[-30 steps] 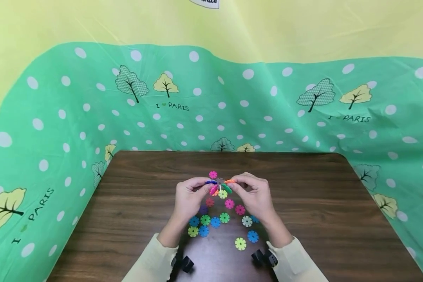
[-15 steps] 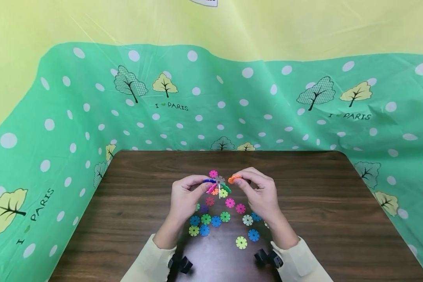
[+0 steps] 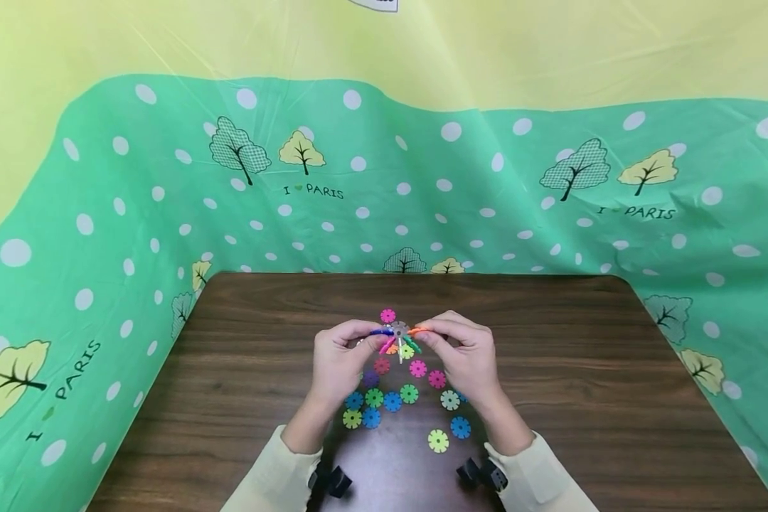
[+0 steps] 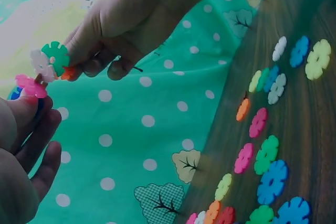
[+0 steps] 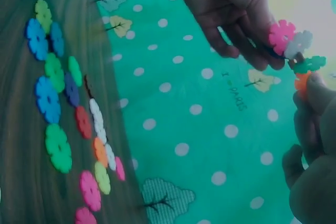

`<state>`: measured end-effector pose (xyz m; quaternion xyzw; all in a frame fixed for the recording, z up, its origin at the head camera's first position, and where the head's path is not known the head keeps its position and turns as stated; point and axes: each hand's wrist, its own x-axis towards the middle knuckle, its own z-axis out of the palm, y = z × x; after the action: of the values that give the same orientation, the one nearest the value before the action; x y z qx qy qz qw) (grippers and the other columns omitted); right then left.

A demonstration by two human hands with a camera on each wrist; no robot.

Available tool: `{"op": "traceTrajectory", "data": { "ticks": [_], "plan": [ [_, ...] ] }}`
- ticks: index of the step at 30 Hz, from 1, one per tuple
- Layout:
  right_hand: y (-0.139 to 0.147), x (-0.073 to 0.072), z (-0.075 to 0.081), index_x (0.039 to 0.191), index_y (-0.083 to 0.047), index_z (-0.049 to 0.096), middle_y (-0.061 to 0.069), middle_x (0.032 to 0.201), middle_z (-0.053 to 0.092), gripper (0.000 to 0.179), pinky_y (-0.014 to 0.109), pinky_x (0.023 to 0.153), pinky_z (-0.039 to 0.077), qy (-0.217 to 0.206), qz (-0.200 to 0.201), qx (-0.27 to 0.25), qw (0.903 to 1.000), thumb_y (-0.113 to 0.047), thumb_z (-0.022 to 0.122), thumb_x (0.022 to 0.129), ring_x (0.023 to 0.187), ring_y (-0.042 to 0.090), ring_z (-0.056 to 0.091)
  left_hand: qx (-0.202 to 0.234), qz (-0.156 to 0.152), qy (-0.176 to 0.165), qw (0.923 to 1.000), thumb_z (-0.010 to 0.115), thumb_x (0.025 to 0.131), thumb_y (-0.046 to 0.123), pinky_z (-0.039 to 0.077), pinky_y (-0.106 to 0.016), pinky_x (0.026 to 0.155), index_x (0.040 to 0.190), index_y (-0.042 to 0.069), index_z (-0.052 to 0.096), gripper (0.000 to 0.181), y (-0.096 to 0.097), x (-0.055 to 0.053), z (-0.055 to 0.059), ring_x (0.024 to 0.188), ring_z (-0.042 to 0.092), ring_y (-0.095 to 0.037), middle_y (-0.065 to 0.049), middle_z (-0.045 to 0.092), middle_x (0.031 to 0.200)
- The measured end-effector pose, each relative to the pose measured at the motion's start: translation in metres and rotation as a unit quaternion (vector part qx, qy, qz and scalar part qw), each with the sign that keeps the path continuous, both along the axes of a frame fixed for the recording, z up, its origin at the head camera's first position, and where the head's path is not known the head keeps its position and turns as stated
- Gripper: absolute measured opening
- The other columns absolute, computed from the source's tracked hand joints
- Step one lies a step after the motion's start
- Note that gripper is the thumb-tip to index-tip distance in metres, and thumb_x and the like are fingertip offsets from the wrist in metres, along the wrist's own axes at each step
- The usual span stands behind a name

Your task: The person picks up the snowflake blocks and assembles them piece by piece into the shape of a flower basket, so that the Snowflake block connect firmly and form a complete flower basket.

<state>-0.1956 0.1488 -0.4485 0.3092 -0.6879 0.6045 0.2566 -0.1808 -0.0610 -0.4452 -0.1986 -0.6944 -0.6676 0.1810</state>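
Between both hands, above the table, is a cluster of notched plastic snowflake discs. A grey-brown disc (image 3: 399,328) forms its centre, with a pink disc (image 4: 31,86), a white disc (image 4: 42,65), a green disc (image 4: 55,57) and a blue disc (image 3: 380,331) around it. My left hand (image 3: 340,361) pinches the cluster at the blue disc between thumb and fingers. My right hand (image 3: 468,360) pinches an orange disc (image 3: 417,330) against the cluster's right side. Fingers partly hide the orange and blue discs, so how far the orange one sits in its notch cannot be seen.
Loose discs lie scattered on the brown wooden table (image 3: 243,398), below and between the forearms. Among them are a yellow disc (image 3: 438,441), a blue loose disc (image 3: 460,427) and a pink loose disc (image 3: 387,315) farther back. A green dotted cloth (image 3: 384,171) hangs behind the table.
Half a second ago the right hand held the orange disc apart from the cluster, to the right. Now it is back against the cluster, as a second ago. The left hand keeps its hold.
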Motion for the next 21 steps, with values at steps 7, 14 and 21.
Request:
{"op": "traceTrajectory", "data": {
  "ticks": [7, 14, 21],
  "plan": [
    [-0.004, -0.005, -0.014, 0.094, 0.005, 0.078, 0.017, 0.086, 0.075, 0.022, 0.017, 0.061, 0.052, 0.0, -0.004, -0.026, 0.9996, 0.02, 0.074, 0.079, 0.075, 0.011, 0.065, 0.008, 0.001, 0.024, 0.9997, 0.078, 0.087, -0.002, 0.063, -0.03, 0.072, 0.096, -0.001, 0.079, 0.009, 0.003, 0.001, -0.003, 0.081, 0.076, -0.013, -0.016, 0.079, 0.093],
    [-0.005, -0.004, -0.01, 0.095, 0.003, 0.078, 0.015, 0.086, 0.075, 0.019, 0.019, 0.062, 0.052, 0.005, -0.021, -0.027, 0.9994, 0.015, 0.076, 0.081, 0.075, 0.011, 0.066, 0.031, 0.0, 0.01, 0.9995, 0.076, 0.086, -0.009, 0.063, -0.029, 0.071, 0.095, -0.007, 0.077, 0.01, 0.007, -0.002, -0.011, 0.082, 0.075, -0.005, -0.024, 0.077, 0.092],
    [-0.003, -0.006, -0.012, 0.095, 0.003, 0.079, 0.015, 0.085, 0.076, 0.022, 0.019, 0.063, 0.053, 0.027, -0.019, -0.013, 0.9994, 0.018, 0.077, 0.078, 0.077, 0.013, 0.067, 0.019, 0.019, 0.025, 0.9993, 0.078, 0.086, -0.003, 0.062, -0.028, 0.068, 0.095, -0.003, 0.079, 0.008, 0.01, 0.0, -0.01, 0.077, 0.075, -0.011, -0.019, 0.078, 0.09]
  ]
}}
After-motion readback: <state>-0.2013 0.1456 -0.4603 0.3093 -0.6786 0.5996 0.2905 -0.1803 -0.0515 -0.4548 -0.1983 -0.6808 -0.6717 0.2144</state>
